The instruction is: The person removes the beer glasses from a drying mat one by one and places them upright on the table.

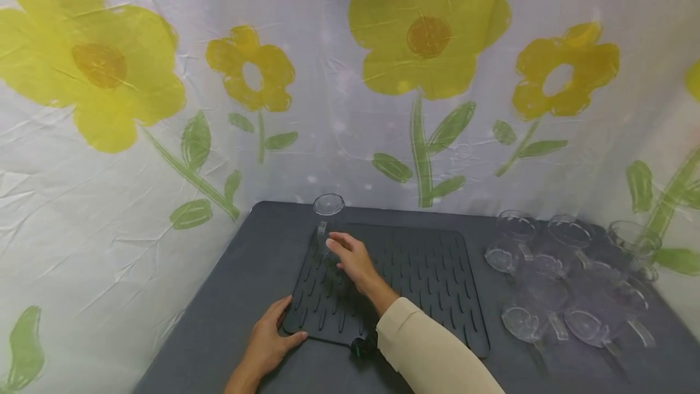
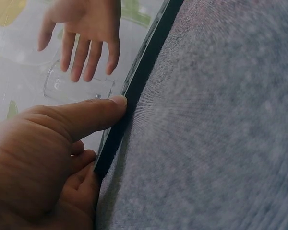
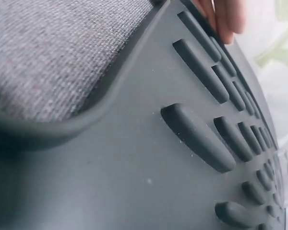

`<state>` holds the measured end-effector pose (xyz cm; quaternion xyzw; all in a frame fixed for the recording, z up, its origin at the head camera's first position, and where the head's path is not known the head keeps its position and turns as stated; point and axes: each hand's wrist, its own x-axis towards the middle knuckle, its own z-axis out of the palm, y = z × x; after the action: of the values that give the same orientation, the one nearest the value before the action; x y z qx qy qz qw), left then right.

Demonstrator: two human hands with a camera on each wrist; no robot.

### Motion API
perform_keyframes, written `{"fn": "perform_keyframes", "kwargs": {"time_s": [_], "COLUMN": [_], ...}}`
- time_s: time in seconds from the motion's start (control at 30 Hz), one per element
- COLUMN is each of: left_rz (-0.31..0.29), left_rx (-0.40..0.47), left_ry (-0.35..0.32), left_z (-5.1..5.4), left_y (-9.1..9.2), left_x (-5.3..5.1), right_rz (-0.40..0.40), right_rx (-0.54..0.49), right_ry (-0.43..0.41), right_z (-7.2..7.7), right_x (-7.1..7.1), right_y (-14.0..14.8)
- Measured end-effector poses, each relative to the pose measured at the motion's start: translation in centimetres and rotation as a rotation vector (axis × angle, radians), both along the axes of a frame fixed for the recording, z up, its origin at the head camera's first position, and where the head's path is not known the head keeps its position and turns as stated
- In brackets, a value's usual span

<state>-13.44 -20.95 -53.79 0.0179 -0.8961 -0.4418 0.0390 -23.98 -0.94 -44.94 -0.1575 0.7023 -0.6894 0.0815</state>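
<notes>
A clear glass mug (image 1: 322,231) stands at the far left corner of a dark ridged drying mat (image 1: 437,297). My right hand (image 1: 352,258) is just right of its handle, over the mat. In the left wrist view the fingers of that hand (image 2: 93,28) are spread and nearly straight, with the glass mug (image 2: 57,88) behind them. My left hand (image 1: 266,340) holds the mat's near left corner, thumb on the front edge and fingers along the left side. The right wrist view shows the mat's ridges (image 3: 197,139) up close.
Several clear glass mugs (image 1: 519,321) stand in a group on the grey table (image 1: 219,309), right of the mat. A curtain (image 1: 322,138) with yellow flowers hangs behind the table and along its left side. A small black device (image 1: 361,347) is at my right wrist.
</notes>
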Motion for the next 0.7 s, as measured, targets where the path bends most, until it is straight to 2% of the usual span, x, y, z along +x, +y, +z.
{"fn": "perform_keyframes", "kwargs": {"time_s": [0.37,0.6,0.7], "left_rz": [-0.001,-0.021,-0.023], "left_rx": [-0.001,0.012,0.003], "left_ry": [-0.007,0.007,0.015], "left_z": [0.4,0.2,0.2], "left_y": [-0.2,0.0,-0.1], "left_x": [0.3,0.1,0.2], "right_rz": [0.014,0.009,0.013], "right_rx": [-0.049,-0.05,-0.051], "right_ry": [-0.054,-0.1,-0.123], "right_z": [-0.7,-3.9,-4.0], "right_x": [-0.8,-3.9,-4.3], "right_y": [-1.1,-1.8,-2.1]}}
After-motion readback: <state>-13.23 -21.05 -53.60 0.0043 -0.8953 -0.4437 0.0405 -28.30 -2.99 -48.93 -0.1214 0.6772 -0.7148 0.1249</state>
